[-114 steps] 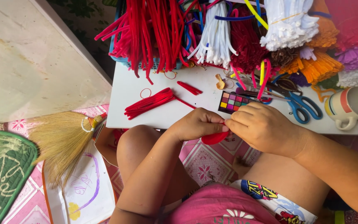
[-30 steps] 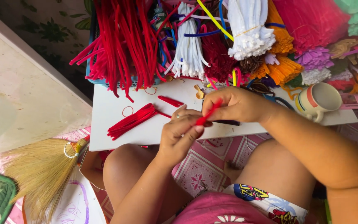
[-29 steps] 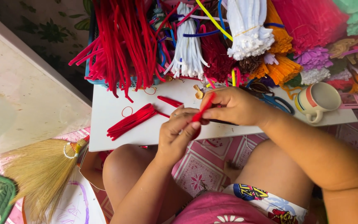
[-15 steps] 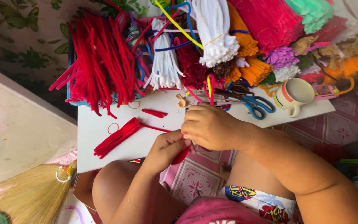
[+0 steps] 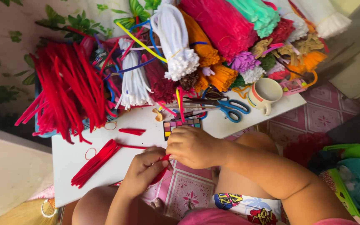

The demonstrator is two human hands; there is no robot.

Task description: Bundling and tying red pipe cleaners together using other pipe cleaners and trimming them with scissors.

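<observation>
**Red pipe cleaner pinched between two hands at a crowded craft table**

Head view: A red pipe cleaner [image 5: 162, 170] is held at the near edge of the white table [image 5: 69, 160], gripped from both sides. The left hand [image 5: 144, 170] is curled around its lower part, the fingers [image 5: 157, 156] pressed together and pinching the stem. The right hand [image 5: 192, 146] is closed over the upper end, its fingers [image 5: 176, 143] bunched tightly on the red stem, so that the two hands are seen touching. Only a short stretch of the pipe cleaner is shown between and below the fingers.

Just left of the left fingers, a bundle of red stems [image 5: 96, 161] is laid flat on the table, with a thin ring [image 5: 90, 153] beside it. A short red piece [image 5: 132, 131] is seen beyond the fingers, and a small colour chart card [image 5: 181, 125] lies just above the right hand. Blue-handled scissors [image 5: 230, 109] and a cream mug [image 5: 264, 95] are placed further off, to the right of the fingers. Well beyond the fingers, the far side of the table is piled with bundled pipe cleaners: a loose red heap [image 5: 65, 89], a white bundle [image 5: 175, 41], an orange bundle [image 5: 203, 46] and a deep pink bundle [image 5: 219, 25]. A green basket [image 5: 351, 179] is seen on the floor far to the right.
</observation>
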